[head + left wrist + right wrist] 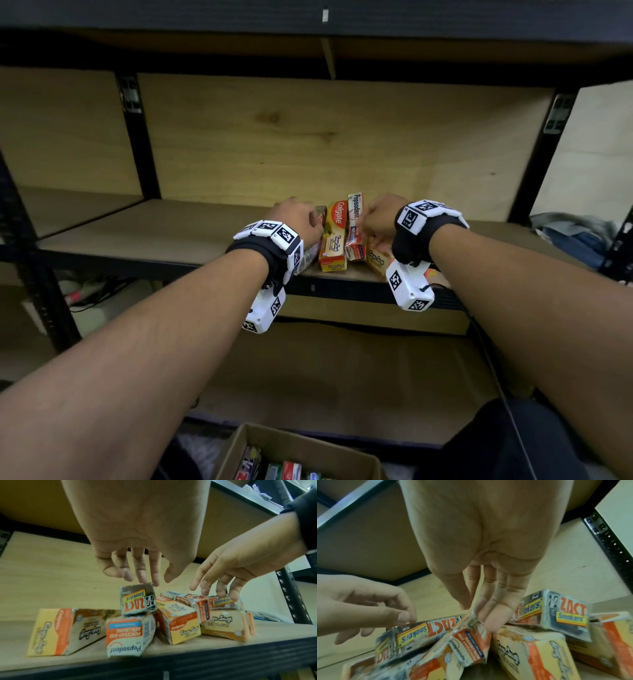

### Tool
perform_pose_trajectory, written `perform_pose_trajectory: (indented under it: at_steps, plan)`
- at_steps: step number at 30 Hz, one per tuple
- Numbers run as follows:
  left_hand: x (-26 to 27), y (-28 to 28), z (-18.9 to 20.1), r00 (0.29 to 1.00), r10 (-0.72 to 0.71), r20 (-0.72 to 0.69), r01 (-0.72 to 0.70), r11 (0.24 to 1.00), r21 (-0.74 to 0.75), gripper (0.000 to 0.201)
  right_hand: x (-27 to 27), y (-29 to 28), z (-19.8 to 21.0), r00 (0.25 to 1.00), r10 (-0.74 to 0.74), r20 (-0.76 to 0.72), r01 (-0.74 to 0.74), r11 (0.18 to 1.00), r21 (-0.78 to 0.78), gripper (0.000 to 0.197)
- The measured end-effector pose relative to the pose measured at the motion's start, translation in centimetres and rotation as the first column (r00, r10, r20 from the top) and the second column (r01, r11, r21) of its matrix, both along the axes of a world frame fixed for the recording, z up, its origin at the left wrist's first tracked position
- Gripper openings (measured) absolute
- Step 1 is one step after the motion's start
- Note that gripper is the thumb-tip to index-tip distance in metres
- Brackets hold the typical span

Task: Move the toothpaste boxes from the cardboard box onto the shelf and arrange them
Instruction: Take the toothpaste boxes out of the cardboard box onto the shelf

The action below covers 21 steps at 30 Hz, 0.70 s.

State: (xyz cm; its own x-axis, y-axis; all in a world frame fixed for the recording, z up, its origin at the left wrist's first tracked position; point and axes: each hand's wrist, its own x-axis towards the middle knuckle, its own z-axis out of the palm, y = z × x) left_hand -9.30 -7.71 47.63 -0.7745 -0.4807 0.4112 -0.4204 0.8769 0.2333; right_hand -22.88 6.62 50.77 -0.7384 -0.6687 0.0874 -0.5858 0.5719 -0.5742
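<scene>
Several toothpaste boxes lie bunched at the front of the wooden shelf (137,236). Among them are a yellow Colgate box (334,236), a white and red Pepsodent box (356,222) and a black ZACT box (137,599) stacked on another Pepsodent box (126,635). My left hand (150,580) hangs over that ZACT box, fingers relaxed, the tips touching its top far edge. My right hand (477,609) reaches down with straight fingers onto a Pepsodent box's corner (471,635), beside a second ZACT box (556,615). The cardboard box (239,445) stands below with more boxes inside.
Black metal uprights (137,137) frame the shelf bay, and an upper shelf hangs close above. A heap of cloth (575,233) lies at the right. Cables (85,291) sit under the shelf at the left. Bare board stretches left of the boxes.
</scene>
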Motion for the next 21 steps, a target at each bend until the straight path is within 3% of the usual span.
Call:
perform_pose_trajectory:
  at_steps: [3,7,10,15,21]
  plan:
    - [1.6,1.5,-0.9,0.997,-0.059,0.041,0.058,0.998,0.022,0.015,2.5,1.3,-0.2,0.997,0.028,-0.072,-0.018,0.989,0.145,0.026]
    - [3.7,3.3,-3.0,0.988,-0.086,0.126,0.076,0.994,0.084,0.021,4.6,2.7,-1.8,0.999,0.025,-0.035,-0.019,0.986,0.163,0.027]
    - [5.3,4.6,-4.8,0.977,-0.103,0.185,0.077,0.987,0.143,0.029,6.6,4.1,-3.2,0.995,0.052,0.089,-0.065,0.985,0.161,0.01]
    - [7.4,6.1,-7.9,0.946,-0.116,0.302,0.046,0.973,0.227,0.036,8.5,5.7,-6.9,0.949,0.04,0.314,-0.078,0.991,0.109,0.014]
    - [8.3,5.5,-13.1,0.885,-0.195,0.424,-0.005,0.905,0.426,0.026,8.8,5.6,-13.0,0.889,-0.014,0.457,-0.082,0.979,0.188,0.018]
